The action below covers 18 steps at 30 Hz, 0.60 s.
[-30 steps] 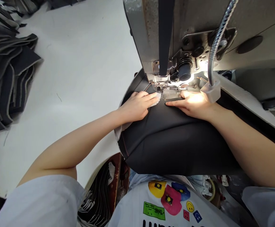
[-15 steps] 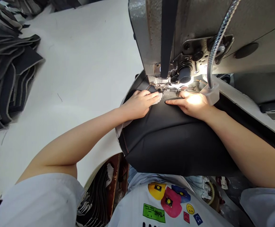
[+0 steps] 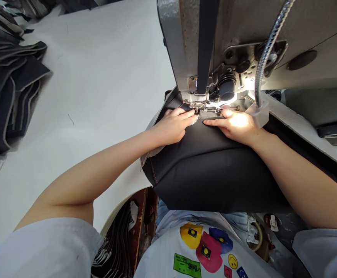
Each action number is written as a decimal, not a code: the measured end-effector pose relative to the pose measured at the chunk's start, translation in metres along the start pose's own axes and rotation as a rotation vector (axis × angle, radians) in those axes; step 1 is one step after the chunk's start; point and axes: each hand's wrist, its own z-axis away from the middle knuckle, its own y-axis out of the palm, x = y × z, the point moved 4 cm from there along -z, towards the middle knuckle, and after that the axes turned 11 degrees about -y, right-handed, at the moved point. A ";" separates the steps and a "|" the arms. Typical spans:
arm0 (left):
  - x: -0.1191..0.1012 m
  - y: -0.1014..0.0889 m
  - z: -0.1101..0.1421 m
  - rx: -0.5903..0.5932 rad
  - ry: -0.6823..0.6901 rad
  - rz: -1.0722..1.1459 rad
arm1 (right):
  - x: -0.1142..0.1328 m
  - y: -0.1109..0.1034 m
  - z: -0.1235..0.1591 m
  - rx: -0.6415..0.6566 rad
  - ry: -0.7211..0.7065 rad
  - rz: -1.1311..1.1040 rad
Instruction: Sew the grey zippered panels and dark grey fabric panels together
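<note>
The left hand [image 3: 171, 126] and right hand [image 3: 233, 127] press flat, not closing, on a black fabric panel [image 3: 211, 173] just below the presser foot [image 3: 198, 104] of the sewing machine [image 3: 185, 38]; dark cut pieces [image 3: 3, 77] pile at upper left on the white table [image 3: 99, 77].

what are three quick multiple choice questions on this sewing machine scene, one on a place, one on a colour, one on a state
1. Where is the left hand?
A. On the white table top
B. On the stitched piece, beside the presser foot
C. On the printed shirt

2. What colour is the stitched piece?
A. Yellow
B. Red
C. Black

3. What state is the lamp on the flexible metal neck in?
A. Lit
B. Unlit
C. Lying detached on the table

1: B, the fingers rest on the piece right by the presser foot.
2: C, its surface shows black under both hands.
3: A, bright light falls on the right hand.
</note>
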 end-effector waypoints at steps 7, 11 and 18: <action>0.000 0.003 0.004 -0.153 0.010 -0.032 | 0.005 -0.001 0.002 0.038 -0.044 0.074; 0.000 0.003 0.008 -0.145 0.012 -0.055 | 0.010 -0.005 0.002 0.019 -0.044 0.100; -0.002 0.000 0.012 0.003 -0.012 -0.105 | 0.010 -0.004 0.000 0.055 -0.066 0.140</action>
